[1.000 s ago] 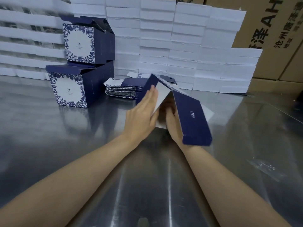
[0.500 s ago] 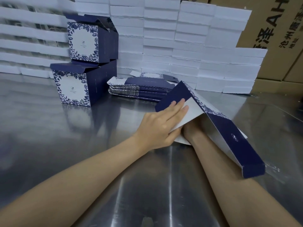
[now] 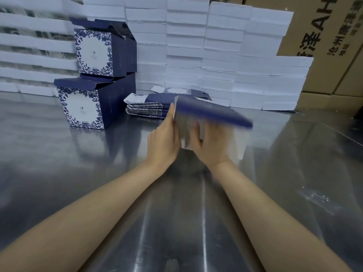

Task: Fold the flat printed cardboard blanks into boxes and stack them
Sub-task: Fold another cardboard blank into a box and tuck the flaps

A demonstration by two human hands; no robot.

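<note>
Steel everywhere, that was the first thing: a long brushed-metal table (image 3: 59, 163) throwing back dull reflections, and behind it a wall of white slabs (image 3: 222, 61) stacked course on course, far too many to count. Brown shipping cartons (image 3: 334, 46) with big black lettering filled the right-hand corner. On to the tally! Two finished boxes stood at the left, navy with a blue floral border. The lower box (image 3: 82, 107) sat on the table and the upper box (image 3: 96, 52) sat on top of it, set slightly back, both with their top flaps unclosed. One pile of flat blanks (image 3: 147, 107) lay just beside them to the right, its sheets too thin to number. One scrap of clear film (image 3: 314, 197) lay off to the right, well apart. And one half-folded blank (image 3: 212, 116) was up off the table in front of the pile, between the person's two hands and smeared with motion. The left hand (image 3: 163, 142) pressed straight fingers flat against its left edge, holding nothing. The right hand (image 3: 210, 148) gripped it from below, thumb over the white inner face, the other fingers hidden behind the card.
</note>
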